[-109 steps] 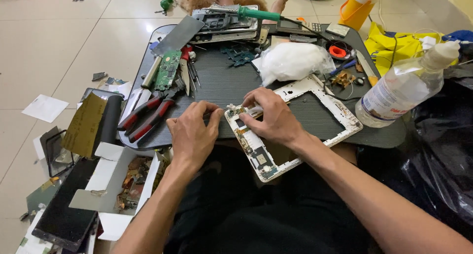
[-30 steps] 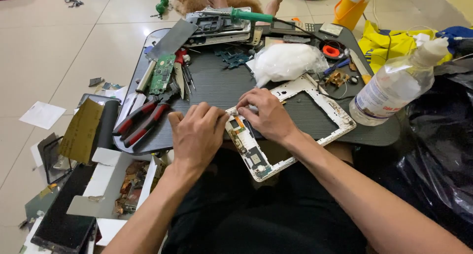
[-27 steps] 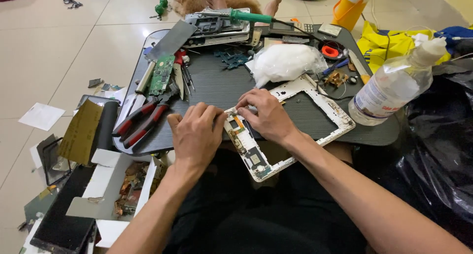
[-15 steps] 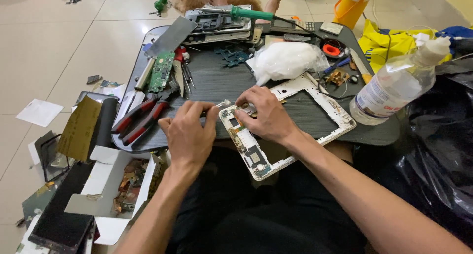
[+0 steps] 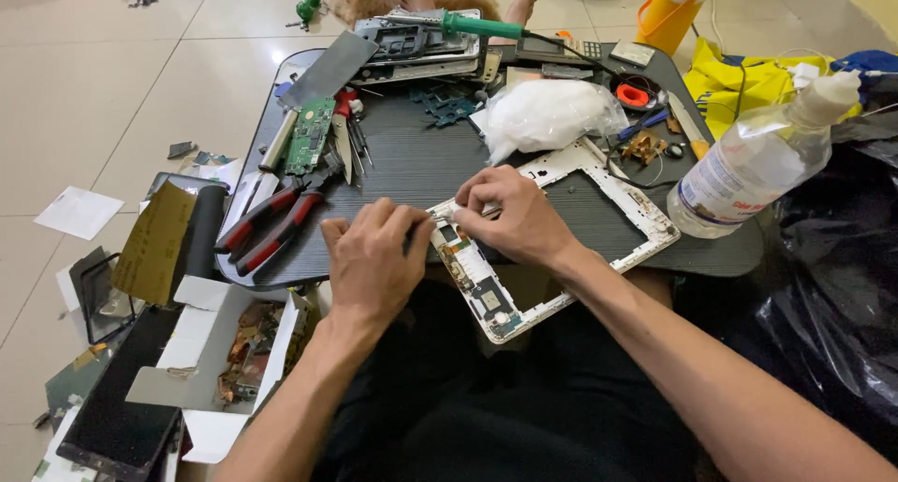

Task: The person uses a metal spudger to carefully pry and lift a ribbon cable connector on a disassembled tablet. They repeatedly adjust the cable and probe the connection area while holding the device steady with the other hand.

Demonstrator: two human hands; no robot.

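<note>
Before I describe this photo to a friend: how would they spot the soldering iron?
Start at the dark lap table and go to its far edge. The soldering iron lies across the stacked device frames; no other tool there has a green handle.

White tablet frame [image 5: 613, 194]; red-handled pliers [image 5: 271, 230]; green circuit board [image 5: 310, 136]; black tray [image 5: 412, 164].

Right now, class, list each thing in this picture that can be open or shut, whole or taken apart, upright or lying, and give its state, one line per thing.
White tablet frame: stripped, circuit boards bare, held by both hands.
Left hand: on the frame's corner.
Right hand: pressing the frame's edge.
Red-handled pliers: lying flat.
Clear bottle: capped, lying tilted.
Cardboard box: open, holding parts.
Green circuit board: loose, lying flat.
</note>
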